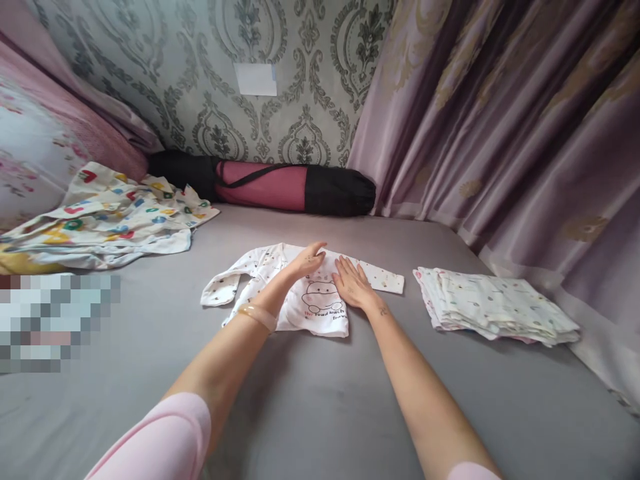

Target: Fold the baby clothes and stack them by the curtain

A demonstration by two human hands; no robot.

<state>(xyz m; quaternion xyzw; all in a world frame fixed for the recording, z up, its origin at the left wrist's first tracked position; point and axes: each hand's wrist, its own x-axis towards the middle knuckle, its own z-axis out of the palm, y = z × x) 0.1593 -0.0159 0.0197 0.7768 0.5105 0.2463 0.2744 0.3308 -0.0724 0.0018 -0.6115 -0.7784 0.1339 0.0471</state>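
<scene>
A small white baby shirt point(320, 320) lies spread on the grey sheet, its front printed with a cartoon animal and lettering. Its dotted sleeves reach out to both sides, the left one bent downward and the right one nearly straight. My left hand point(309, 261) rests near the neckline with its fingers extended, and my forearm covers part of the shirt's left half. Flat on the right side of the chest is my right hand point(351, 283), fingers stretched out. Neither hand grips the cloth.
To the right sits a stack of folded printed cloths point(490, 303). A crumpled colourful patterned cloth point(130, 217) lies at the left, above a blurred-out patch. Along the wall rests a long maroon and black bag point(265, 185). Purple curtains point(450, 100) hang at right.
</scene>
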